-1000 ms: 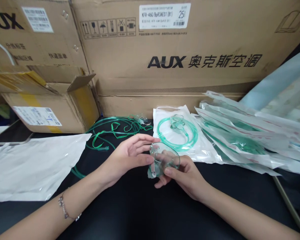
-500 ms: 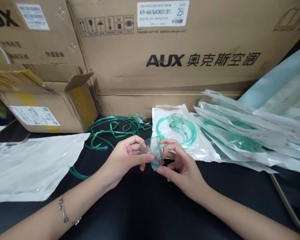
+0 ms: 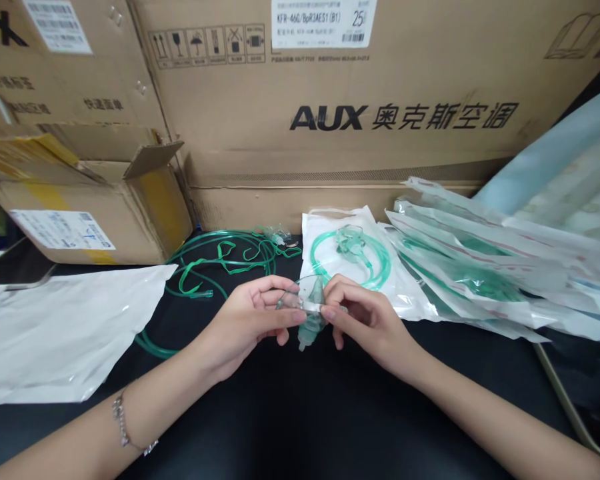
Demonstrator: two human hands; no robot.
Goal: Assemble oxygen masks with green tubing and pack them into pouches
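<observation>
Centrally, shows clear mask over dark desk, btwn both hands: gripped at L side by L hand, pinched at R end of white strip by R hand. May slip if thumb pressure slackens; may crease, or pull strip loose, if twisted too hard. Behind, on lg. carton, reads "AUX 奥克斯空调"; on white label, "KFR-46G/BpR3AES1 (B1)" & "25". Can't make out finer print, e.g. on sticker of open box.
</observation>
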